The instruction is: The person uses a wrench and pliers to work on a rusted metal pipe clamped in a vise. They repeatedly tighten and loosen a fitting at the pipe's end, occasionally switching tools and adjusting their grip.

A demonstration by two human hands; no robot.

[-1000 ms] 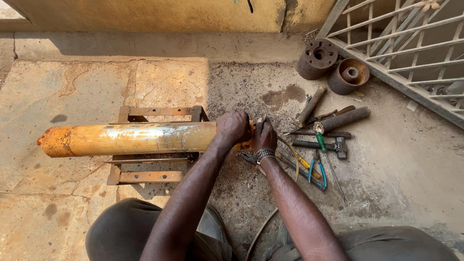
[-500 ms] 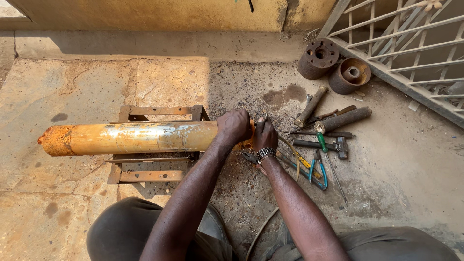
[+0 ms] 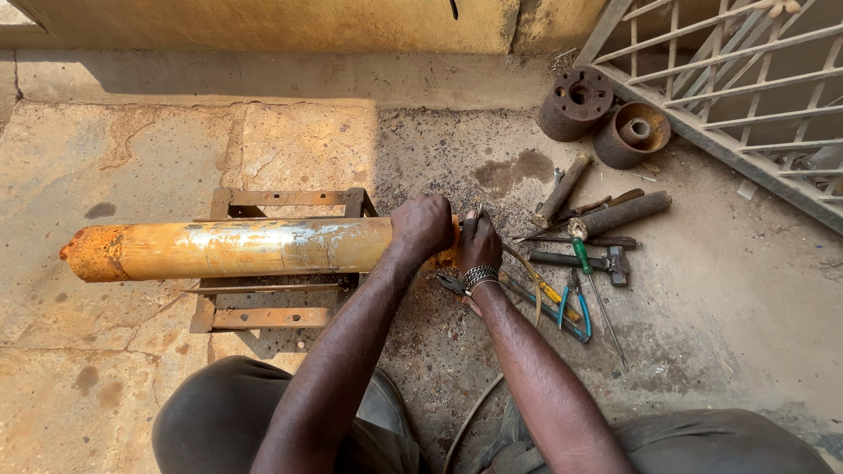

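Cylinder [image 3: 233, 249], yellow and rusted, lying across metal stand [image 3: 263, 303] at left; left hand [image 3: 423, 226] clamped over its right end, right hand [image 3: 479, 241] closed beside it around something unclear; end-fitting work underway, steady bracing needed.
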